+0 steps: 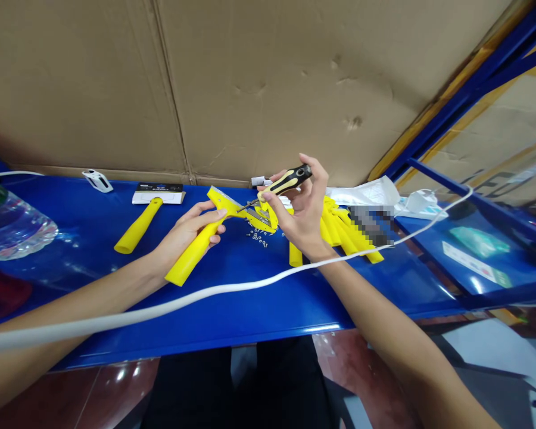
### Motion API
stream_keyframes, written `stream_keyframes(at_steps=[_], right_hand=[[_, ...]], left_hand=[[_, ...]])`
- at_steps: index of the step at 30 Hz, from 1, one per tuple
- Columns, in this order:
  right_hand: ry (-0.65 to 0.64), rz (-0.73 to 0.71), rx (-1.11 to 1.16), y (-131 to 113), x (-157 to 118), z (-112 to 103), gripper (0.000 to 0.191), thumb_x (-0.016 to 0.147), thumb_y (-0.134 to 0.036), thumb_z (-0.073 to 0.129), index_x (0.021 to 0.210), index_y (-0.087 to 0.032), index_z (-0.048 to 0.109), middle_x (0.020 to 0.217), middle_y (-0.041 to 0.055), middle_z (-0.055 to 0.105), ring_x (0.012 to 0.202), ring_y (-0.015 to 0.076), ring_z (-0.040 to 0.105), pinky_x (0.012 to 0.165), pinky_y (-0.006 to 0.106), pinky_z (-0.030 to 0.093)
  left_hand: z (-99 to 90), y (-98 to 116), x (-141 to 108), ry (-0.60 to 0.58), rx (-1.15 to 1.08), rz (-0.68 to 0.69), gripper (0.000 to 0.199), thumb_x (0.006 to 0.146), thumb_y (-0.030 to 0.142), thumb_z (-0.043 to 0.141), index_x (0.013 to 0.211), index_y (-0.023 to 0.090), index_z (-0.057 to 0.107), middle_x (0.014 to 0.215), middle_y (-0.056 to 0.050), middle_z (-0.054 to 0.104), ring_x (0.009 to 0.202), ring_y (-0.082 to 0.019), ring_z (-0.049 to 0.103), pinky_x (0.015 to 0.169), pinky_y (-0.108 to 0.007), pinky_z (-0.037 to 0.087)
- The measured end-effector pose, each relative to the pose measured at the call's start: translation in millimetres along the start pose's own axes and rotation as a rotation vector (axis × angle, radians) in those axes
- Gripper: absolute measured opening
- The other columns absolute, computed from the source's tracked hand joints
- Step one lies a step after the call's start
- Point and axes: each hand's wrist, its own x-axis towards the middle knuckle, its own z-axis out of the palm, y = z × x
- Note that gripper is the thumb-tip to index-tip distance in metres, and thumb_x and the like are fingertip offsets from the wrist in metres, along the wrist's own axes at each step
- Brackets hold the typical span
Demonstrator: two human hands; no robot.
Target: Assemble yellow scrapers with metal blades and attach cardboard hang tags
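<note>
My left hand [201, 223] is closed round a yellow scraper [192, 253] just below its wide head, its handle slanting down to the left. In my right hand [306, 214] is a screwdriver [286, 180] with a black and cream handle. The screwdriver's shaft slants down to the left, and its tip is at the middle of the scraper's head; whether it sits in a screw is too small to tell. Several small screws and nuts [259, 239] lie on the blue table [250, 298] beneath and beside the head.
A pile of yellow scraper handles [339, 229] lies right of my right hand. Another yellow scraper [140, 223] with a black and white head cover rests at left. A white cable [232, 288] crosses in front of my forearms. A clear bottle [15, 223] stands at far left, cardboard [259, 89] behind.
</note>
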Motion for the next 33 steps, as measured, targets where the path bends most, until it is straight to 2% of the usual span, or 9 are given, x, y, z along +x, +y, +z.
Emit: stream_keyframes(at_steps=[5,10,13,16,19,23,28,30,33], right_hand=[[0.047,-0.025,-0.035,3.9,2.6,-4.9,0.092,0.098,-0.076,0.075,0.166,-0.042,0.025,0.136,0.0103,0.067,0.117,0.0333,0.078,0.095,0.060,0.072],[-0.054,-0.034,-0.025,-8.1,2.2,-5.9,0.081,0.110,-0.066,0.062,0.171,-0.041,0.015,0.149,0.0121,0.063,0.121,0.0311,0.078,0.103,0.058,0.070],[-0.044,0.004,0.001,-14.3,1.9,-2.5,0.076,0.110,-0.067,0.061,0.168,-0.041,0.019,0.155,0.0132,0.059,0.123,0.0319,0.078,0.102,0.058,0.071],[0.023,0.016,0.045,-12.6,2.5,0.7,0.071,0.107,-0.066,0.068,0.160,-0.040,0.029,0.136,0.0103,0.068,0.115,0.0309,0.080,0.096,0.057,0.073],[0.056,0.015,0.039,-6.3,3.4,-0.8,0.077,0.102,-0.066,0.076,0.159,-0.040,0.031,0.119,0.0064,0.070,0.110,0.0315,0.080,0.090,0.056,0.074],[0.015,0.018,-0.010,-5.0,3.4,-5.9,0.073,0.104,-0.063,0.076,0.160,-0.039,0.036,0.124,0.0075,0.068,0.114,0.0328,0.079,0.094,0.059,0.072],[-0.049,-0.005,0.104,-15.7,1.7,-2.4,0.058,0.111,-0.056,0.068,0.153,-0.038,0.033,0.136,0.0085,0.064,0.117,0.0285,0.080,0.101,0.056,0.071],[-0.046,0.001,0.094,-17.5,1.2,0.0,0.057,0.110,-0.058,0.068,0.150,-0.037,0.034,0.131,0.0079,0.067,0.113,0.0276,0.081,0.099,0.054,0.072],[0.020,-0.024,0.009,-16.6,1.5,0.4,0.063,0.104,-0.058,0.078,0.147,-0.036,0.038,0.111,0.0039,0.069,0.106,0.0283,0.081,0.097,0.056,0.071]], left_hand=[[-10.4,-5.5,5.3,-0.036,0.068,-0.001,0.042,0.085,0.016,0.095,0.119,0.020,0.071,0.102,-0.008,0.077,0.064,-0.010,0.069,0.048,-0.014,0.051],[-9.0,-7.4,4.4,-0.032,0.082,0.015,0.041,0.085,0.017,0.096,0.117,0.020,0.072,0.107,-0.009,0.079,0.064,-0.009,0.069,0.048,-0.014,0.052],[-5.6,-6.4,3.3,-0.015,0.056,0.019,0.035,0.087,0.013,0.091,0.115,0.019,0.072,0.109,-0.009,0.079,0.062,-0.009,0.068,0.047,-0.014,0.052],[-5.1,-6.9,3.5,-0.026,0.029,0.028,0.033,0.088,0.013,0.089,0.115,0.018,0.071,0.107,-0.009,0.079,0.062,-0.008,0.066,0.046,-0.013,0.051],[-7.2,-8.6,4.2,-0.035,0.024,0.025,0.033,0.089,0.014,0.090,0.115,0.019,0.070,0.107,-0.009,0.079,0.062,-0.008,0.066,0.047,-0.013,0.050],[-9.7,-9.6,5.1,-0.031,0.001,0.023,0.035,0.087,0.013,0.091,0.113,0.020,0.069,0.105,-0.007,0.077,0.062,-0.008,0.066,0.047,-0.012,0.049],[-6.0,-5.8,4.4,-0.004,-0.017,0.011,0.035,0.086,0.011,0.091,0.113,0.018,0.069,0.100,-0.006,0.076,0.061,-0.008,0.065,0.046,-0.013,0.048],[-2.9,-3.8,3.3,0.020,-0.027,0.018,0.033,0.087,0.008,0.088,0.113,0.017,0.069,0.099,-0.006,0.075,0.061,-0.008,0.065,0.046,-0.013,0.049],[0.8,-1.6,2.0,0.038,-0.029,0.025,0.030,0.088,0.006,0.085,0.111,0.017,0.068,0.099,-0.007,0.075,0.059,-0.008,0.064,0.045,-0.013,0.048]])
